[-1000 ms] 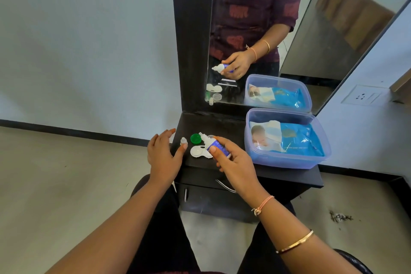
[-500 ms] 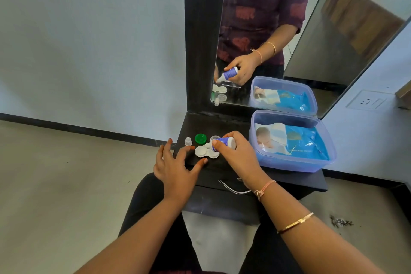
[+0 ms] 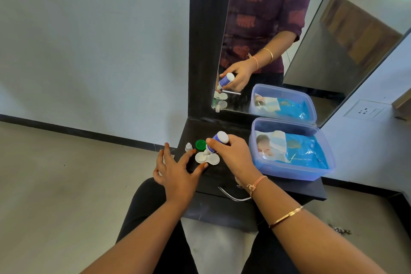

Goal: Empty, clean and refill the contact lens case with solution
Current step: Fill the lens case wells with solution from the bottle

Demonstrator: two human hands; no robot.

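Observation:
A white two-well contact lens case (image 3: 207,158) lies open on the black dresser top (image 3: 231,176). My right hand (image 3: 233,153) grips a small solution bottle (image 3: 216,141) with a blue label, tipped nozzle-down over the case's left well. My left hand (image 3: 175,171) has its fingers spread, with forefinger and thumb touching the left edge of the case. A green cap (image 3: 200,144) and a small clear bottle cap (image 3: 188,147) sit just behind the case.
A translucent blue plastic box (image 3: 291,151) holding a blue wipes pack fills the right of the dresser top. A mirror (image 3: 278,40) stands behind. A metal drawer handle (image 3: 233,196) juts out below the front edge. A wall socket (image 3: 364,111) is at right.
My right hand has tipped the bottle from lying sideways to nozzle-down over the case. My left hand slid back from the small cap to the case's edge.

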